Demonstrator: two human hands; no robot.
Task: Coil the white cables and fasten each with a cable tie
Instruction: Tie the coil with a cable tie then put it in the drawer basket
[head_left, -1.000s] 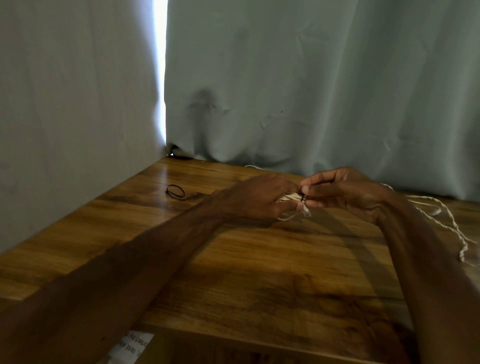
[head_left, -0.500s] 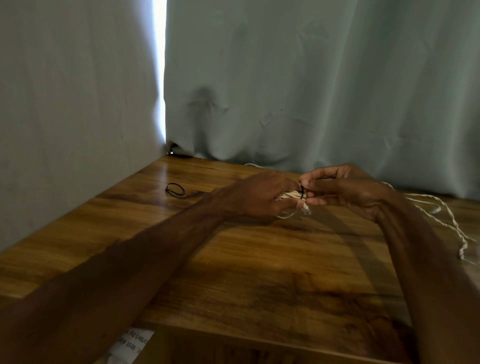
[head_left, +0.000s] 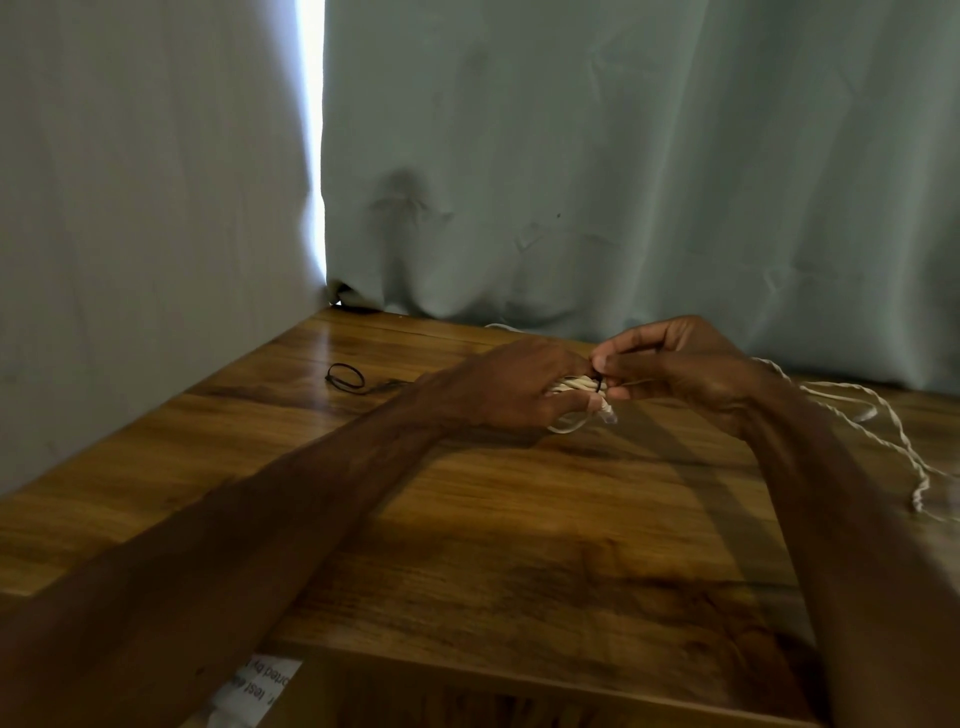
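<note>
Head view: I see the left hand (head_left: 519, 384) curled round the coiled white cable (head_left: 574, 384), just to 3 o'clock of frame centre, low over the table (head_left: 467, 519). At its 3 o'clock, the right hand (head_left: 680, 364) pinches the black cable tie (head_left: 601, 383) on the bundle. A loose white cable (head_left: 883, 436) trails at 4 o'clock of the hands, and a spare black tie (head_left: 345, 376) lies at 9 o'clock.

Left hand (head_left: 519, 387) grips coiled cable (head_left: 574, 385); right hand (head_left: 680, 366) pinches tie (head_left: 600, 383).

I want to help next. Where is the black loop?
In the head view the black loop lies on the table, far left near the curtain corner, left of the left hand gripping the white cable coil.
</note>
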